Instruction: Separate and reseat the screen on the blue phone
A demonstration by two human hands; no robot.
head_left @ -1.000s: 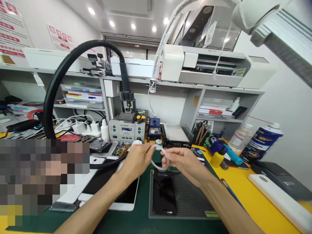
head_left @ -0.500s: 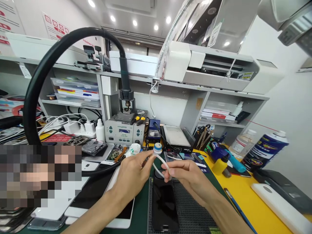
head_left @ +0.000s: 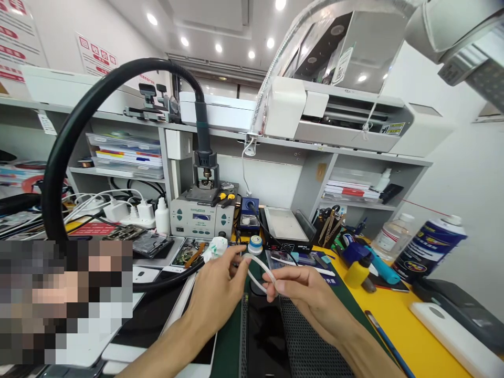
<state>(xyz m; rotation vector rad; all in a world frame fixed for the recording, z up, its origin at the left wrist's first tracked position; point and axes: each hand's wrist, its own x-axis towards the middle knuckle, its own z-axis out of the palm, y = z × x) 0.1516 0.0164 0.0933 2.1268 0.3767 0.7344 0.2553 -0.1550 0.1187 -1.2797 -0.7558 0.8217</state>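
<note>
A thin white cable, bent into a narrow loop, runs between my two hands above the bench. Its upper strand is pinched at the left end by the thumb and fingertips of my left hand. At the loop's right end, the fingers of my right hand are closed on it, and the cable's ends are hidden in my grip. Below the hands lies a black phone, screen up, on a dark perforated mat. Just beyond my left fingertips stands a small jar with a blue-rimmed lid.
A grey rework station stands behind, its thick black hose arching over the left side. White-framed tablets lie left. At right are a blue spray can, a yellow bottle and a blue brush.
The view has tilted slightly upward, so the bench items sit lower. Both hands keep hold of the white cable, with little change in its loop.
</note>
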